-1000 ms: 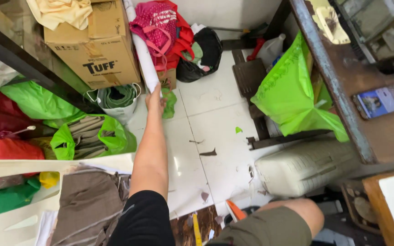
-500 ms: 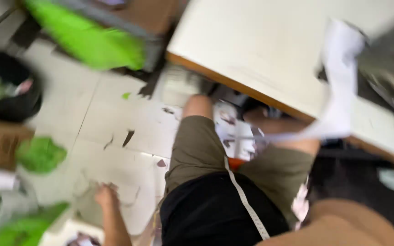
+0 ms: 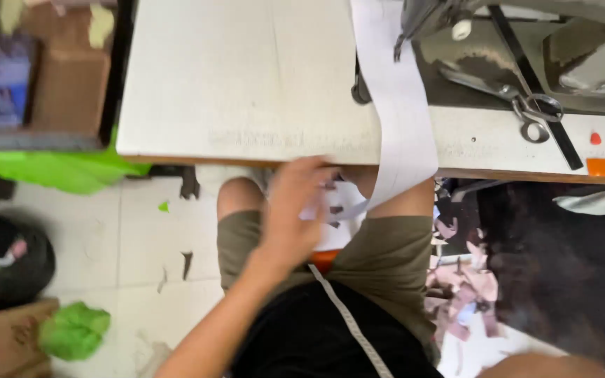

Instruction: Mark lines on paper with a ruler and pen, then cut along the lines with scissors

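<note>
At the lower left of the frame the floor (image 3: 141, 245) with its green bag (image 3: 71, 329) now sits off to the side, because the view has swung back up to the white table (image 3: 246, 91). In the middle, the left hand (image 3: 295, 210), which was reaching far down to the floor a second ago, now hangs blurred over the lap with fingers half curled, and I cannot tell if it holds anything. Just right of it the long white strip (image 3: 397, 105) hangs off the table edge, with the scissors (image 3: 519, 98) at the upper right, so the work is back at the table; the right hand is out of view.

My left hand (image 3: 295, 210) is motion-blurred, so I can't read its grip. My right hand stays out of frame. The machine (image 3: 526, 35) is cut off at the top edge.
</note>
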